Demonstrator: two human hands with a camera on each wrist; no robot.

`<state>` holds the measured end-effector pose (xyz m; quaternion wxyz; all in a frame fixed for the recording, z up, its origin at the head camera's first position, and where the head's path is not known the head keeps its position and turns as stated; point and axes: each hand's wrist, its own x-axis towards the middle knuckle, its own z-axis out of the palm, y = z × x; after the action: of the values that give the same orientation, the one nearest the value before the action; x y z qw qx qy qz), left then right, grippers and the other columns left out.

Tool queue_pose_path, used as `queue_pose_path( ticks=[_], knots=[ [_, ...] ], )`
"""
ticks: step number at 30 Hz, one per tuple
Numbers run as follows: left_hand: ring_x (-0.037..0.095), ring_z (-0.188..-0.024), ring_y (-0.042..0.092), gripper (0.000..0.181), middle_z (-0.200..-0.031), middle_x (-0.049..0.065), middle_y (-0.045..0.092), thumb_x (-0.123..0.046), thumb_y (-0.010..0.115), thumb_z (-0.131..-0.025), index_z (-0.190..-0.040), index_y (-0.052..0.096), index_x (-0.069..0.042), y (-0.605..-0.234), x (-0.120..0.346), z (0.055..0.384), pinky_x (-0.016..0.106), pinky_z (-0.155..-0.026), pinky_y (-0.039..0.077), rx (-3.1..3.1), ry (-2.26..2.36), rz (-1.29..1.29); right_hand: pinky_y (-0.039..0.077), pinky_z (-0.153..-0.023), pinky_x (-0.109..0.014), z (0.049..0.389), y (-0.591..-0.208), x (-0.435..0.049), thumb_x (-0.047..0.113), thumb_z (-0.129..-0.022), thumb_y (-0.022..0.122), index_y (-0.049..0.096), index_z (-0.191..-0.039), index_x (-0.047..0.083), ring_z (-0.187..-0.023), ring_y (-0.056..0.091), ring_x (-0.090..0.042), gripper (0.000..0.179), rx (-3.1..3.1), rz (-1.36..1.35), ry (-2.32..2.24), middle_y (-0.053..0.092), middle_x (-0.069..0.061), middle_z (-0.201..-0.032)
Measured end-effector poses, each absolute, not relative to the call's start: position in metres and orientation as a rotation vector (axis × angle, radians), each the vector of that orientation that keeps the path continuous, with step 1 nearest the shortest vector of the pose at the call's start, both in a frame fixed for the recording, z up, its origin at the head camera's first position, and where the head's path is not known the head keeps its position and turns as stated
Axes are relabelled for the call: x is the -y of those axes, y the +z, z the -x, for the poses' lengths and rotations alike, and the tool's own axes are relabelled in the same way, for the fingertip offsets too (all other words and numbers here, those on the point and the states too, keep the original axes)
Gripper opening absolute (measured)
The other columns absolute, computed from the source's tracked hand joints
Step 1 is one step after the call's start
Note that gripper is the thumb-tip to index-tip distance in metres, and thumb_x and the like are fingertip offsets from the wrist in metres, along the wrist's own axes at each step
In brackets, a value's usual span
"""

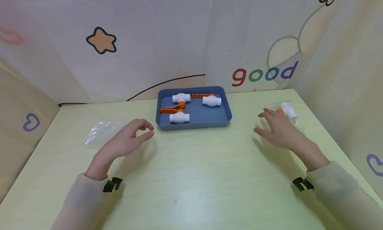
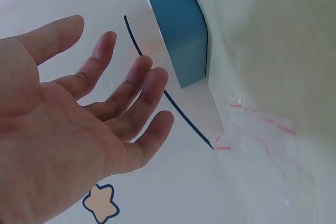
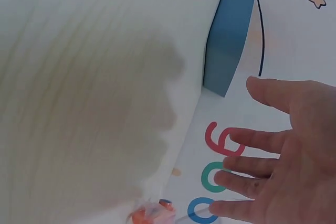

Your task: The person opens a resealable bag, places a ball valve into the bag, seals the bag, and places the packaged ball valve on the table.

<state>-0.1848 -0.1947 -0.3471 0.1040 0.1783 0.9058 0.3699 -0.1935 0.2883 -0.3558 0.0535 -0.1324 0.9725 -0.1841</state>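
Observation:
My left hand [image 1: 129, 137] hovers over the table left of the blue tray, its fingers loosely bent around nothing, as the left wrist view also shows. Off to the right, my right hand [image 1: 279, 128] is held above the table with fingers spread and nothing in them. Just beyond it lies a clear bag with a white and orange valve [image 1: 288, 112], partly hidden by the fingers. Inside the blue tray [image 1: 206, 124] are three white ball valves with orange handles: one valve [image 1: 181, 97] at the back left, another [image 1: 179, 117] in front of it, a third [image 1: 211, 101] at right.
A crumpled clear plastic bag [image 1: 103, 132] lies on the table at left, partly behind the left hand. A printed curtain [image 1: 179, 34] stands along the back edge of the pale table [image 1: 191, 176] and at both sides.

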Motion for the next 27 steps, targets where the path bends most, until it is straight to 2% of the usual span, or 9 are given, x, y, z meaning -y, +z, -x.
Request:
queue_pose_path(
  ticks=[6,16,21,27],
  knots=[
    [0.041,-0.133,0.042,0.032,-0.138,0.017,0.053,-0.019,0.056,-0.107,-0.132,0.055,0.001,-0.344,0.208,0.188,0.061,-0.109,0.035,-2.665,1.102,-0.493,0.036,-0.108,-0.066,0.187,-0.353,-0.28,0.028,-0.1,0.067,0.055,-0.136,-0.009,-0.134,0.041,-0.054,0.053,-2.939,0.443,-0.575,0.044,-0.035,-0.146],
    [0.049,-0.136,0.036,0.039,-0.144,0.027,0.045,-0.004,0.042,-0.102,-0.138,0.048,0.009,-0.346,0.227,0.193,0.063,-0.111,0.03,-2.651,1.045,-0.512,0.04,-0.104,-0.065,0.181,-0.352,-0.276,0.028,-0.1,0.069,0.061,-0.13,-0.007,-0.128,0.046,-0.05,0.047,-2.905,0.467,-0.606,0.056,-0.03,-0.135],
    [0.051,-0.138,0.032,0.048,-0.146,0.032,0.04,0.001,0.033,-0.096,-0.141,0.044,0.011,-0.346,0.236,0.194,0.064,-0.11,0.029,-2.687,0.945,-0.461,0.039,-0.104,-0.066,0.18,-0.352,-0.275,0.029,-0.1,0.069,0.061,-0.13,-0.007,-0.127,0.047,-0.05,0.047,-2.9,0.474,-0.602,0.057,-0.03,-0.133],
    [0.056,-0.126,0.039,0.055,-0.135,0.042,0.04,0.005,0.033,-0.086,-0.139,0.041,0.018,-0.348,0.248,0.196,0.065,-0.102,0.036,-2.793,0.79,-0.355,0.039,-0.103,-0.066,0.18,-0.351,-0.276,0.03,-0.101,0.068,0.061,-0.13,-0.008,-0.126,0.048,-0.05,0.048,-2.901,0.493,-0.592,0.058,-0.031,-0.133]
  ],
)
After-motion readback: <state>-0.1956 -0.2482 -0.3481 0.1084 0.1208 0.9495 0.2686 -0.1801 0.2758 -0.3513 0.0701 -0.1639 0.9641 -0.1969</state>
